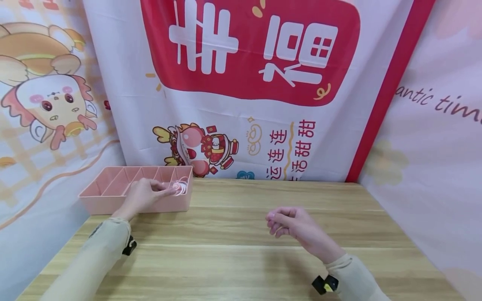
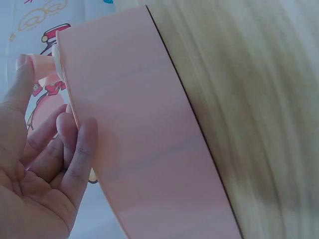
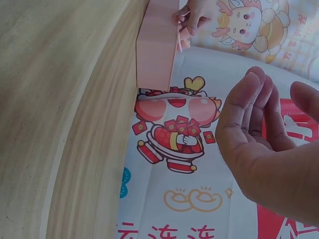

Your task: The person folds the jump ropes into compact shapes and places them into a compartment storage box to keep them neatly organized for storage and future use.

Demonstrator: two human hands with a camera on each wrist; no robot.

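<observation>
My left hand (image 1: 144, 194) reaches over the front wall of a pink divided box (image 1: 135, 205) at the table's back left. It pinches a pink-and-white item with thin white loops (image 1: 181, 186) at the box's right-end compartment. In the left wrist view the thumb presses on the item's pink part (image 2: 43, 64), just above the box rim; the index finger is mostly hidden. The exact kind of item is unclear. My right hand (image 1: 297, 225) hovers above the table's right half, fingers loosely bent. In the right wrist view its thumb and fingers stand apart with nothing between them.
The wooden table (image 1: 226, 267) ends at a printed cloth (image 1: 233, 108) hanging behind it. Patterned cloths also hang at the left (image 1: 56, 167) and right (image 1: 425, 167). The box's upright dividers (image 1: 114, 180) split it into several compartments.
</observation>
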